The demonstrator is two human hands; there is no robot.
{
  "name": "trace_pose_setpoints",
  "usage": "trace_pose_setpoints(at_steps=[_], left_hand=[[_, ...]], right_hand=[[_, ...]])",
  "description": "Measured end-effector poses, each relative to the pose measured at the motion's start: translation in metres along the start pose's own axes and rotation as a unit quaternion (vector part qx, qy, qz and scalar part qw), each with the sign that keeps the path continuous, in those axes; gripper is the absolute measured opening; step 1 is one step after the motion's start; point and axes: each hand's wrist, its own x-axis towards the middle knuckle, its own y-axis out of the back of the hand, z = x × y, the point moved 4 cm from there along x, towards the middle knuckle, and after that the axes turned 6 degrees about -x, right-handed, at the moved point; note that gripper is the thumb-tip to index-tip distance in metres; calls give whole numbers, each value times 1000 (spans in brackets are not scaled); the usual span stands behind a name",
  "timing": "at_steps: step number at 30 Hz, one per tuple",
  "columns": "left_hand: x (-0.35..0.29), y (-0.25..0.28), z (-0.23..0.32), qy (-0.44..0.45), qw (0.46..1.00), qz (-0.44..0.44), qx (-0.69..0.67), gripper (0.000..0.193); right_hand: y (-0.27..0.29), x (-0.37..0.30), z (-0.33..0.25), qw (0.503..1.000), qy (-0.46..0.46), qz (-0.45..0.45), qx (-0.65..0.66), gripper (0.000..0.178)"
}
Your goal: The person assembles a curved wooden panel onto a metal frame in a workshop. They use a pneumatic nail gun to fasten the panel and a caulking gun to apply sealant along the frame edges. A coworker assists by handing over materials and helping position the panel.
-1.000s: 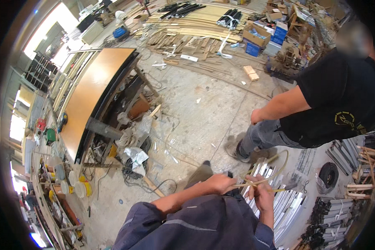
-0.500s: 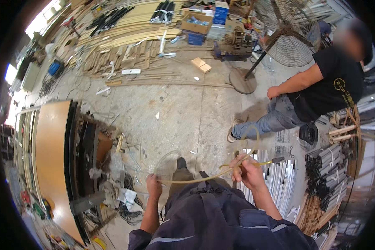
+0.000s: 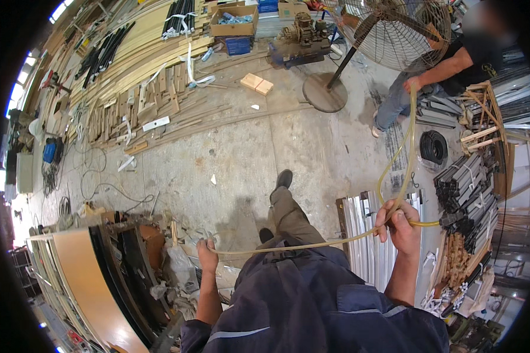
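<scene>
A thin, see-through yellowish hose [image 3: 303, 245] stretches across in front of my body. My left hand [image 3: 206, 254] is closed around it at the left. On the right, my right hand [image 3: 401, 226] grips the hose with thumb and fingers. From there a long loop [image 3: 411, 135] rises toward the co-worker's hand [image 3: 415, 83]; whether that hand touches it I cannot tell. A brighter yellow end [image 3: 424, 223] sticks out to the right of my right hand, near a dark fitting [image 3: 451, 219].
A large floor fan [image 3: 394, 35] on a round base [image 3: 325, 92] stands ahead right, by the co-worker. Silver profiles [image 3: 365, 223] lie under my right hand. An orange-brown panel [image 3: 94, 276] stands at left. Wooden strips [image 3: 141, 109] cover the floor at far left.
My right hand has moved right and slightly up, drawing the hose span longer. The hose loop now reaches higher. My legs have stepped forward, and the co-worker has shifted farther off.
</scene>
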Motion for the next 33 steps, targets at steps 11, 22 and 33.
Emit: trace_pose_setpoints(at_steps=[11, 22, 33], left_hand=[[237, 48, 174, 38, 983, -5, -179, 35], [413, 68, 354, -139, 984, -110, -33, 21], [627, -37, 337, -253, 906, -337, 47, 28]], right_hand=[[-20, 262, -33, 979, -139, -123, -82, 19], [-121, 520, -154, 926, 47, -256, -274, 25], [-150, 744, -179, 909, -41, -176, -377, 35]])
